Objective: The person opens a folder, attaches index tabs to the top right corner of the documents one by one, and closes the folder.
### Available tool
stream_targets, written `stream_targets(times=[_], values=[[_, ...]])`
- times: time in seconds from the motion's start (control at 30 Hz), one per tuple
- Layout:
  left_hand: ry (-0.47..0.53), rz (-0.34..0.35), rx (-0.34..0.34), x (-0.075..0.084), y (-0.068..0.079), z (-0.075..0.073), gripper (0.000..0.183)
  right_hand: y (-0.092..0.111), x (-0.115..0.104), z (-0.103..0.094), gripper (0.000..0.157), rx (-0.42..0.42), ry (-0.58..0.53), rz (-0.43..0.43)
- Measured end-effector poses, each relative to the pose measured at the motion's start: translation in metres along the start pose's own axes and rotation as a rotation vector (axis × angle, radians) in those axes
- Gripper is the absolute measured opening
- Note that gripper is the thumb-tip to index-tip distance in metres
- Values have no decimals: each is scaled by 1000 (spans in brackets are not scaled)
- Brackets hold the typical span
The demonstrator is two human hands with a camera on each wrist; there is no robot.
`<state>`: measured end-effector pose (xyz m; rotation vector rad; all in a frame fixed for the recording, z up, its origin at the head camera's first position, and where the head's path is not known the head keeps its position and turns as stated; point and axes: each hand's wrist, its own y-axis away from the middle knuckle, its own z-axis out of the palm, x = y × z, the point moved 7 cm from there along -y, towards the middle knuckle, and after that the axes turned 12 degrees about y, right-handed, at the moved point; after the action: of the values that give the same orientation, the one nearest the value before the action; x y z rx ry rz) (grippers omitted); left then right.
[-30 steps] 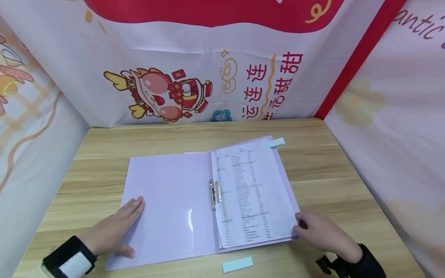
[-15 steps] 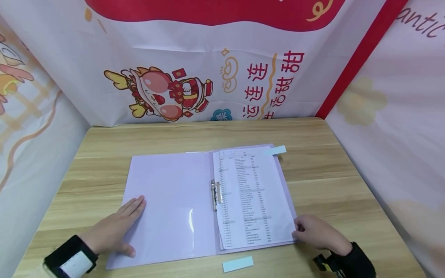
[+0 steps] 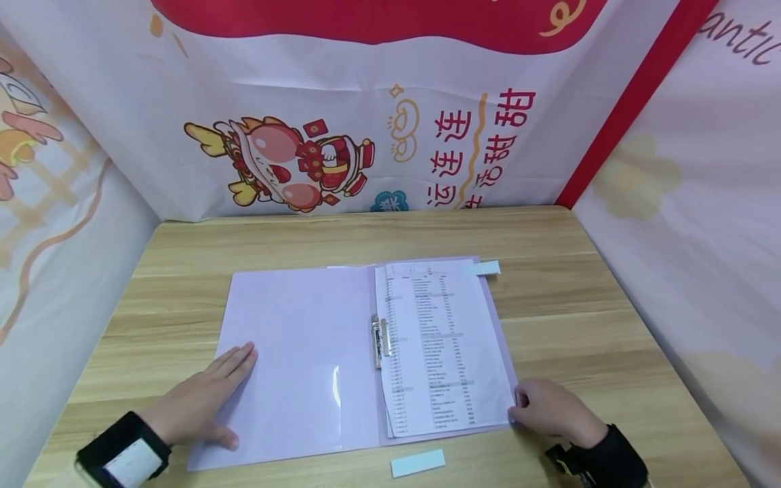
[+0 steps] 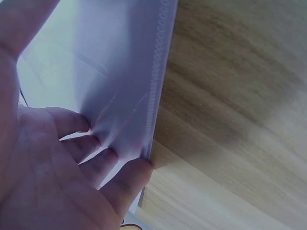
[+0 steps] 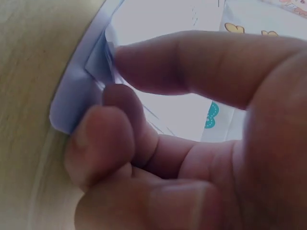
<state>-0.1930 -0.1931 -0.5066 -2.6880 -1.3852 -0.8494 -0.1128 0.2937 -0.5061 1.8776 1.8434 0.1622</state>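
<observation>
A pale purple folder [image 3: 299, 325] lies spread on the table with a metal clip [image 3: 379, 339] along its inner spine. Printed sheets of paper [image 3: 427, 352] lie on its right side. My left hand [image 3: 198, 400] rests flat on the left cover, its fingers spread over the outer edge, as the left wrist view also shows. At the lower right corner, my right hand [image 3: 552, 410] has its fingers curled. In the right wrist view the thumb and forefinger pinch the lifted corner of the sheets [image 5: 99, 60], beside the folder's rounded corner [image 5: 64, 115].
A light blue strip [image 3: 417, 463] lies on the wooden table [image 3: 518, 237] in front of the folder. Another light blue strip [image 3: 488, 268] sticks out from the top right of the sheets. Printed cloth [image 3: 342, 68] hangs behind and on both sides.
The folder's right side with its sheets has come down and slightly inward, and my right hand has shifted slightly left with it. My left hand has stayed in place.
</observation>
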Motion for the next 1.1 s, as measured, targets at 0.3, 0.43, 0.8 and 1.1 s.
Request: stream_targets(times=[0.3,0.43,0.8,1.1], values=[[-42,19,30,0,3,-2,132,1,-1,2,23,-5,-22,10],[-44,30,48,0,5,-4,131,2,-1,2,23,-15,-33,17],[-30,104,129,3,12,-14,130,4,-4,-2,23,-42,-49,-11],[-42,247,255,16,21,-37,127,8,-4,-26,22,-7,12,-2]])
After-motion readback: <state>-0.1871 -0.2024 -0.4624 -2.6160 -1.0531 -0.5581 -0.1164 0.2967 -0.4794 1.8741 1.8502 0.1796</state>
